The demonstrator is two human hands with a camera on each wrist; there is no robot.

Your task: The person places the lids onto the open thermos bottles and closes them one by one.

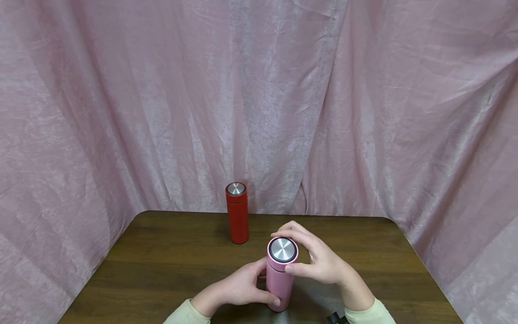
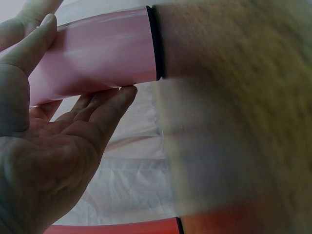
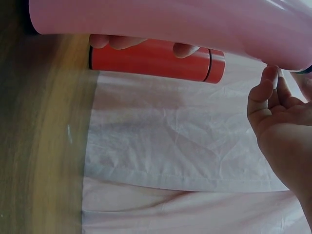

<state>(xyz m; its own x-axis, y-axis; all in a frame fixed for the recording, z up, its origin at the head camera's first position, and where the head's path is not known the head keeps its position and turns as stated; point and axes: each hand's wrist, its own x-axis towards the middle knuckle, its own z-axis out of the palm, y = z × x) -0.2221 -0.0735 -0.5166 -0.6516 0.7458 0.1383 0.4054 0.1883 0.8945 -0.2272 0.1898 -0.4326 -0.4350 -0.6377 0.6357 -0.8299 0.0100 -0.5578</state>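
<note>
A pink thermos bottle (image 1: 279,285) with a silver-topped lid (image 1: 283,249) stands upright near the front of the table. My left hand (image 1: 243,283) holds its body low down, thumb in front and fingers around the far side. Higher up, my right hand (image 1: 319,258) grips the lid from the right, its thumb near the seam. In the left wrist view the bottle's black base (image 2: 156,44) meets the table. Left fingertips (image 3: 124,43) show along the bottle in the right wrist view, where the lid is mostly cut off.
Behind and to the left, a red thermos bottle (image 1: 238,220) stands upright on the brown wooden table (image 1: 170,256). Pink curtains (image 1: 182,112) hang behind the table and at its sides. A small black object (image 1: 337,318) shows beside the right sleeve.
</note>
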